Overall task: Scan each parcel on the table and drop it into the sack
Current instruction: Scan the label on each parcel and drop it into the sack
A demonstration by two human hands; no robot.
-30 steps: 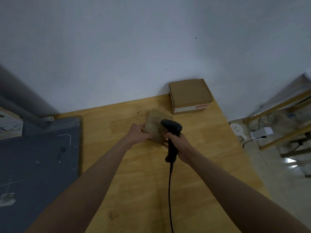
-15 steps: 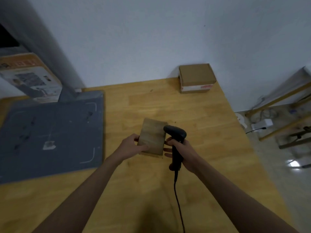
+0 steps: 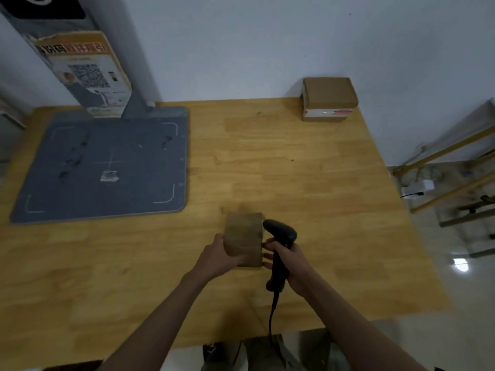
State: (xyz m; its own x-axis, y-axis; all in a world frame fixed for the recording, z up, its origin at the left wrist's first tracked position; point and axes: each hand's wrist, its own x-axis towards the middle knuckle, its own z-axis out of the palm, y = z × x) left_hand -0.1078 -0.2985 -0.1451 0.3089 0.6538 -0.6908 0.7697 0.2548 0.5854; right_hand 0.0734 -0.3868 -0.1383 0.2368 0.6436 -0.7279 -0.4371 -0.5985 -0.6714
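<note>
Grey mat (image 3: 107,167), leaning printed box (image 3: 85,73)

Wooden table (image 3: 294,170), grey mat (image 3: 107,167), cardboard box (image 3: 329,99) (far corner)

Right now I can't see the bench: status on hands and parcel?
Left hand holding small parcel. Right hand gripping scanner beside it. Second box waiting. Sack not visible.

A plain brown parcel (image 3: 243,238) sits low in the frame's centre beside a black scanner (image 3: 280,245), both over the honey-yellow wooden table (image 3: 294,167). At left lies a grey mat (image 3: 107,167) with white corner marks; at upper right, a brown cardboard box (image 3: 329,99) with a white-and-red label.
</note>
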